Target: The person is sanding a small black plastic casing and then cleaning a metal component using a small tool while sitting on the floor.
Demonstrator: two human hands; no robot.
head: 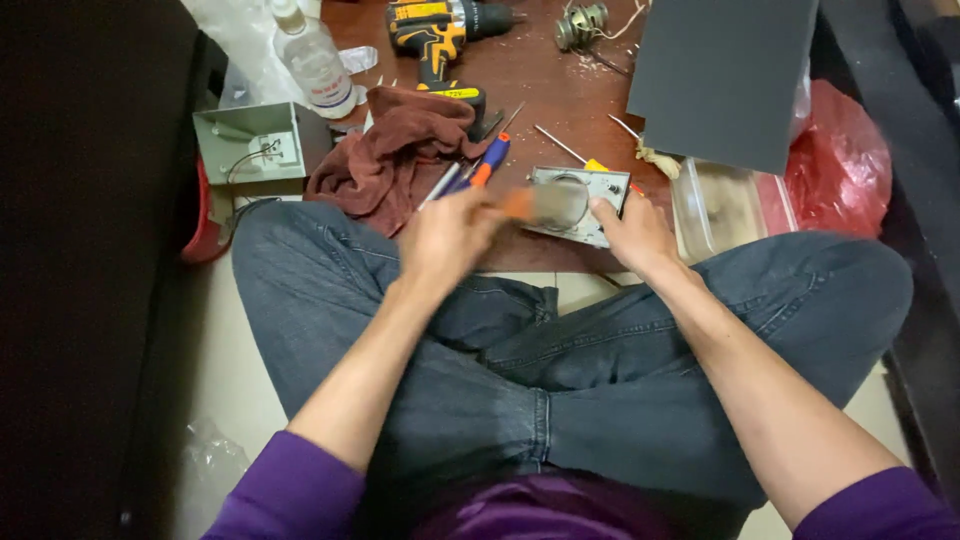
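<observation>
Nearby, a brown cloth [395, 160] and cordless drill [440, 35] are lying on the surface [560, 85]. The left hand [450, 235] is gripping a blurred orange-handled tool [520, 203]; the right hand [635, 232] is clasping a grey metal plate [578, 205].

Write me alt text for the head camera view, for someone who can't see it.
Seen from above, a seated person in jeans steadies a small grey metal box on a wooden table with the right hand, while the left hand holds a motion-blurred orange-handled tool against it. Behind lie a brown rag, a yellow-and-black cordless drill, screwdrivers and a clear bottle.
</observation>
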